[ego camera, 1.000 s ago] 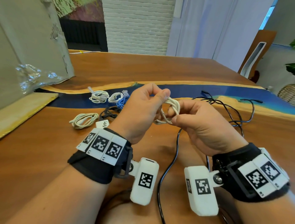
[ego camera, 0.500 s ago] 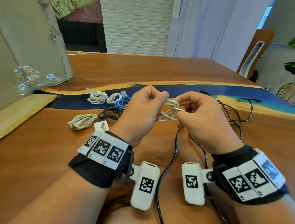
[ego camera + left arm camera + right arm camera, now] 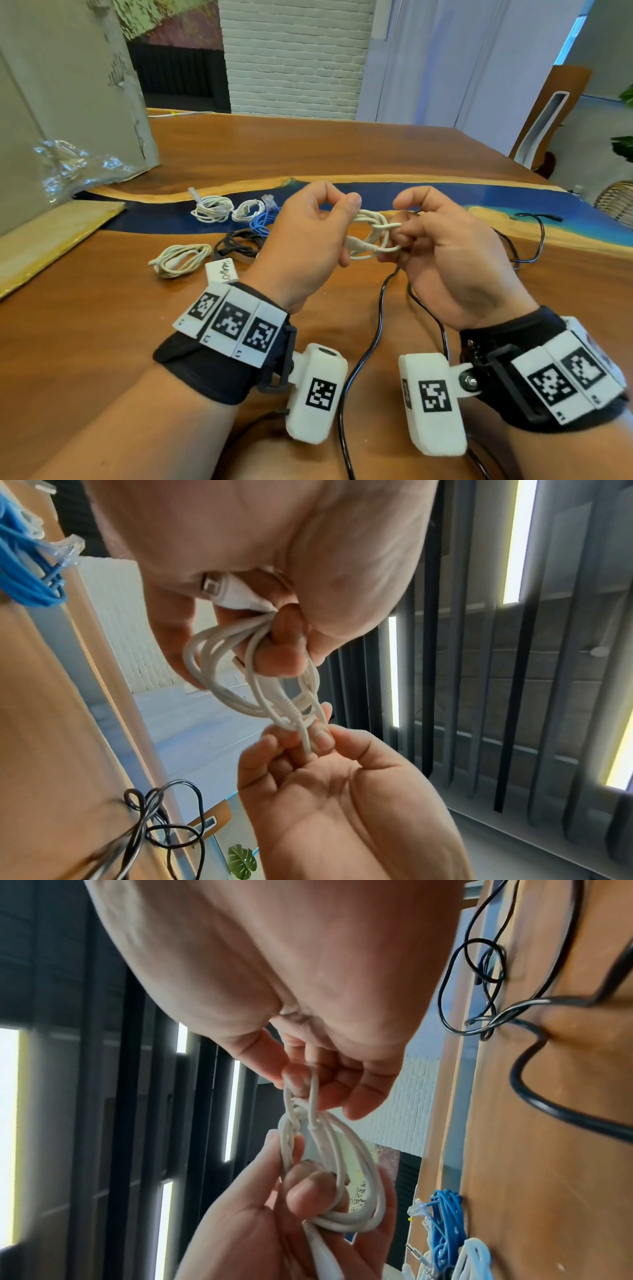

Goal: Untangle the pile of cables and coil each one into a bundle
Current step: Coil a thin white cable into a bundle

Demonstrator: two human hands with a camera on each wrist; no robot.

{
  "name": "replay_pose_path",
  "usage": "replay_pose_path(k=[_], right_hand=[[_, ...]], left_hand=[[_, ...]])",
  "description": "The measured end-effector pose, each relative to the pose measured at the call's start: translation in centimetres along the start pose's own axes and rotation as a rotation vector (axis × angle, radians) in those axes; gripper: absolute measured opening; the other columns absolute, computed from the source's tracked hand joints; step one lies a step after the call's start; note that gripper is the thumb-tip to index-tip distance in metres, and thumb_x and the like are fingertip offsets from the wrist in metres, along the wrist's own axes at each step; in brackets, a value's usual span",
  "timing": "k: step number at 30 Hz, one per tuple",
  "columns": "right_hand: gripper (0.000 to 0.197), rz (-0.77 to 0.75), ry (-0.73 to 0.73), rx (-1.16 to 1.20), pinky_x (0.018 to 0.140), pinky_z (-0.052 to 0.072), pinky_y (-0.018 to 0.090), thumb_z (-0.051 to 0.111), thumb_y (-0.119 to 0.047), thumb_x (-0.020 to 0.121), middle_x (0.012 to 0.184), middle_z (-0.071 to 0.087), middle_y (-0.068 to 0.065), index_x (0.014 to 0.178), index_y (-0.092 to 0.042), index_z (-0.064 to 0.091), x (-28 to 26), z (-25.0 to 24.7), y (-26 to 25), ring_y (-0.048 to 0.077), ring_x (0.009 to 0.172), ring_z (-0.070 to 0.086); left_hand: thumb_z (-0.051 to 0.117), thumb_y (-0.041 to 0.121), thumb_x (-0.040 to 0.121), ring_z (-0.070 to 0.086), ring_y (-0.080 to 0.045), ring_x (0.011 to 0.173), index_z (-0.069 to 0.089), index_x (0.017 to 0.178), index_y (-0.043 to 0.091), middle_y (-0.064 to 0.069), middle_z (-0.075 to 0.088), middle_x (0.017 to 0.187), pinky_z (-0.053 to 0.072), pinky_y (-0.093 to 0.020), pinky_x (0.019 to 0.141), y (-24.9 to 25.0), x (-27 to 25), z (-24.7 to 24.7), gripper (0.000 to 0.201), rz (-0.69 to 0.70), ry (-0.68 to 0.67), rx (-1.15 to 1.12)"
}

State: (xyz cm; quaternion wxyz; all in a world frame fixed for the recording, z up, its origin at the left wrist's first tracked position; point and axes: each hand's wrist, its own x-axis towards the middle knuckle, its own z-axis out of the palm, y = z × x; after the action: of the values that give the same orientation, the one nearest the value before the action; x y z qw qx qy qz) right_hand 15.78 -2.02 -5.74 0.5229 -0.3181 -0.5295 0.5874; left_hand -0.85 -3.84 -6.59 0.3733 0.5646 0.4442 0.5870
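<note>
White cable, looped into a small coil, held up over the bench at frame centre between both hands. Left hand clamped on one end of the coil, thumb and fingers pressed on the gathered strands, a plug tucked under the palm in the left wrist view. Right hand pinching a thin loop of the same cable between thumb and fingers, drawn out past the coil as if being wrapped or tucked through; probably the closing turn on this bundle, not yet tied off.

Already bundled, by the look of it, at left of centre: two white coils and side by side on the blue strip, a blue coil just beside them, a cream coil nearer the lower left, a dark coil between cream and blue, half hidden behind the left hand.

Left to do: black cable lying loose, snaking from lower centre up under the hands and out toward the right, crossing itself near the blue strip. Cannot tell whether one black cable or several. Roughly most of the pile handled, judging by counts; current white one nearly finished, black tangle untouched.
</note>
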Motion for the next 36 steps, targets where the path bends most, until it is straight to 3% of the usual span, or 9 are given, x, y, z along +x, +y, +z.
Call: replay_pose_path(k=[4,9,13,17,21,24,29,33,36], right_hand=[[0.029,0.053,0.016,0.031,0.062,0.047,0.034,0.040,0.008,0.096,0.065,0.049,0.004,0.098,-0.012,0.061,0.0,-0.1,-0.3,0.017,0.064,0.050],[0.029,0.109,0.027,0.091,0.073,0.050,0.041,0.036,0.004,0.099,0.059,0.038,0.000,0.087,-0.014,0.055,0.0,0.0,-0.2,0.017,0.056,0.042],[0.017,0.114,0.004,0.057,0.047,0.041,0.028,0.041,-0.003,0.106,0.055,0.034,-0.004,0.100,-0.014,0.054,-0.1,0.1,-0.4,0.011,0.045,0.031],[0.017,0.036,-0.069,-0.160,0.038,0.025,0.022,0.046,-0.007,0.107,0.060,0.041,-0.002,0.110,-0.009,0.063,-0.2,-0.5,-0.3,0.009,0.043,0.026],[0.023,-0.115,-0.109,-0.441,0.048,0.040,0.024,0.051,-0.003,0.104,0.073,0.066,0.003,0.104,-0.012,0.073,-0.4,-0.9,-0.3,0.016,0.052,0.045],[0.023,-0.218,-0.128,-0.611,0.070,0.054,0.018,0.061,-0.001,0.099,0.084,0.078,0.000,0.103,-0.017,0.076,-0.8,-1.0,-0.8,0.008,0.075,0.070],[0.018,-0.383,-0.008,-0.852,0.078,0.054,0.015,0.072,-0.014,0.093,0.091,0.076,-0.013,0.098,-0.029,0.080,-0.9,-0.9,-0.9,0.003,0.091,0.070],[0.019,-0.411,0.029,-0.621,0.069,0.058,0.022,0.072,-0.010,0.093,0.085,0.077,-0.006,0.097,-0.028,0.078,-0.8,-0.1,-0.1,0.009,0.081,0.072],[0.018,-0.349,0.034,-0.395,0.075,0.064,0.032,0.069,-0.003,0.094,0.089,0.080,0.001,0.099,-0.017,0.079,-0.7,0.9,0.9,0.018,0.085,0.077]], left_hand=[[0.055,0.029,0.105,0.055,-0.023,0.051,0.054,0.088,0.016,-0.004,0.054,0.049,0.051,-0.039,0.064,0.2,0.0,-0.4,0.021,0.005,0.009,0.036],[0.057,0.030,0.103,0.053,-0.027,0.057,0.056,0.090,0.012,-0.021,0.057,0.062,0.050,-0.038,0.059,0.1,-0.3,0.1,0.022,0.035,-0.001,0.090],[0.058,0.035,0.102,0.042,-0.029,0.058,0.057,0.089,0.012,-0.020,0.051,0.066,0.041,-0.047,0.054,-0.3,0.0,-0.1,0.026,0.028,0.014,0.110],[0.055,0.028,0.105,0.038,-0.021,0.052,0.053,0.089,0.005,-0.013,0.044,0.060,0.037,-0.030,0.047,-0.2,0.1,-0.4,0.028,-0.022,0.043,0.011],[0.051,0.027,0.106,0.041,-0.018,0.057,0.054,0.081,0.017,0.003,0.041,0.055,0.034,-0.030,0.052,0.2,0.4,-0.7,0.028,-0.131,0.079,-0.218],[0.049,0.028,0.107,0.044,-0.017,0.058,0.057,0.084,0.018,0.002,0.038,0.057,0.033,-0.033,0.056,0.4,0.6,-1.0,0.027,-0.175,0.057,-0.317],[0.047,0.028,0.108,0.042,-0.015,0.056,0.053,0.081,0.019,0.003,0.034,0.057,0.034,-0.030,0.054,1.1,0.2,-0.7,0.029,-0.211,0.002,-0.458],[0.045,0.027,0.108,0.042,-0.014,0.057,0.050,0.082,0.018,0.003,0.035,0.058,0.039,-0.026,0.050,1.3,0.1,-0.3,0.028,-0.153,0.012,-0.516],[0.046,0.024,0.108,0.041,-0.014,0.056,0.047,0.082,0.015,0.001,0.036,0.059,0.040,-0.026,0.050,1.2,0.1,-0.1,0.028,-0.089,0.051,-0.516]])
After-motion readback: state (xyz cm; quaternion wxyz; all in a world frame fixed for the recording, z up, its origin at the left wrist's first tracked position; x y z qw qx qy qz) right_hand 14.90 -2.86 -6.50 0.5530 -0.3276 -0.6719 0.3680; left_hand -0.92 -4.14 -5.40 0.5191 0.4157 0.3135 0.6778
